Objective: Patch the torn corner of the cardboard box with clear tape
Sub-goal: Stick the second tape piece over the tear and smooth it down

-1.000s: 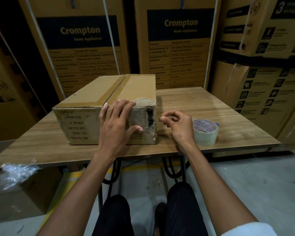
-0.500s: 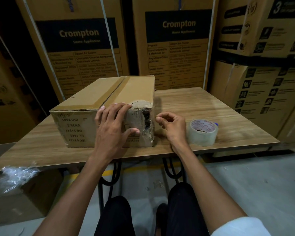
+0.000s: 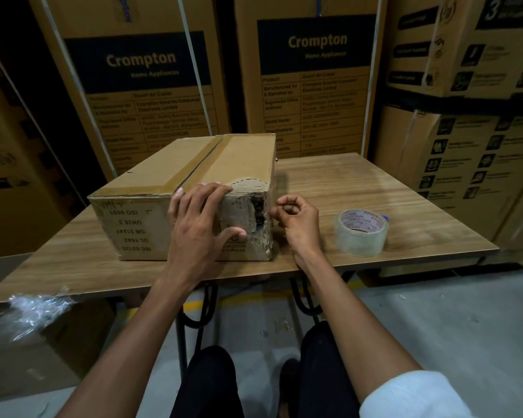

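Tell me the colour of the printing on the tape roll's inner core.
Red lettering on a white core, on the tape roll; head view.

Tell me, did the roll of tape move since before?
No. The roll of tape sits on the same spot of the table, to the right of the box, and neither hand touches it.

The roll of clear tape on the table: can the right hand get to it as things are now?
Probably yes. The roll of clear tape stands alone on the table, just right of the right hand, with bare wood between them.
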`<control>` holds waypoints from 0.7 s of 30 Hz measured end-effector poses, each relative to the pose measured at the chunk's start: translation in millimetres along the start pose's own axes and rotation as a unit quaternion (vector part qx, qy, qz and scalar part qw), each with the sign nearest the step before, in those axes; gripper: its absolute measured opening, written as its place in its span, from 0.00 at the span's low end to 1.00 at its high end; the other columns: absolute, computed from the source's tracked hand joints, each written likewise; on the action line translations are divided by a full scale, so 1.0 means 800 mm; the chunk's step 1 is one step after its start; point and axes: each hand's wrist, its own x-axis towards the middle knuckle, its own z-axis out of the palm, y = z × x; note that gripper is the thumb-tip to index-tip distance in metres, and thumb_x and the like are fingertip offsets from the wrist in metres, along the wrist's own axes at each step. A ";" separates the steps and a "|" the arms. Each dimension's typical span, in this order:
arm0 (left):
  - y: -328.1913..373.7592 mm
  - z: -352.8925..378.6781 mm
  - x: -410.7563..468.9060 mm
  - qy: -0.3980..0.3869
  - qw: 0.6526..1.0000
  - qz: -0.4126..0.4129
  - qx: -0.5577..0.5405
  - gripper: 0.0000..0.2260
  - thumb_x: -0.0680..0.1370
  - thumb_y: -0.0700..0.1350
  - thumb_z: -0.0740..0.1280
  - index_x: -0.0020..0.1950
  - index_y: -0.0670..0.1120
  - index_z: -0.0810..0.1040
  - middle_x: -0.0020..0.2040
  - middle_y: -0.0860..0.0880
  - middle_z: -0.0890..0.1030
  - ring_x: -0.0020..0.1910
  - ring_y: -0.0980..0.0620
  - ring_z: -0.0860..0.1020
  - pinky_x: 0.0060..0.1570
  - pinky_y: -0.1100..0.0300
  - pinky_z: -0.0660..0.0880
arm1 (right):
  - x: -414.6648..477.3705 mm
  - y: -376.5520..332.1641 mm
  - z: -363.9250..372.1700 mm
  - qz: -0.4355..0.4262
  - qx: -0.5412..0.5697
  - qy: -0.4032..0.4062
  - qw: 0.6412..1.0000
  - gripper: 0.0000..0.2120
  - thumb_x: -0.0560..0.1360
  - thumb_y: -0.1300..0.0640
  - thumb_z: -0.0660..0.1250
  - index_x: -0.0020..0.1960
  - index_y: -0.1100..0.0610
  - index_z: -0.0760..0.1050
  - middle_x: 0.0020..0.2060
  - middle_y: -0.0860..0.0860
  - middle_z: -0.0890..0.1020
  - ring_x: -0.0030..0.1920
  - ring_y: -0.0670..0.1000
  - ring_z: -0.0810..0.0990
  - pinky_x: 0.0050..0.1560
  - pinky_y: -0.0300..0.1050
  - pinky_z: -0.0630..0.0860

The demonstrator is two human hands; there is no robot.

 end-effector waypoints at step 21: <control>0.054 0.009 0.030 0.005 0.998 0.057 0.005 0.24 0.82 0.58 0.64 0.72 0.46 0.76 0.69 0.45 0.80 0.70 0.46 0.75 0.72 0.52 0.61 | -0.106 0.007 0.014 -0.133 -0.210 -0.077 0.966 0.47 0.72 0.75 0.61 0.83 0.49 0.46 0.78 0.46 0.64 0.74 0.40 0.64 0.71 0.33 0.66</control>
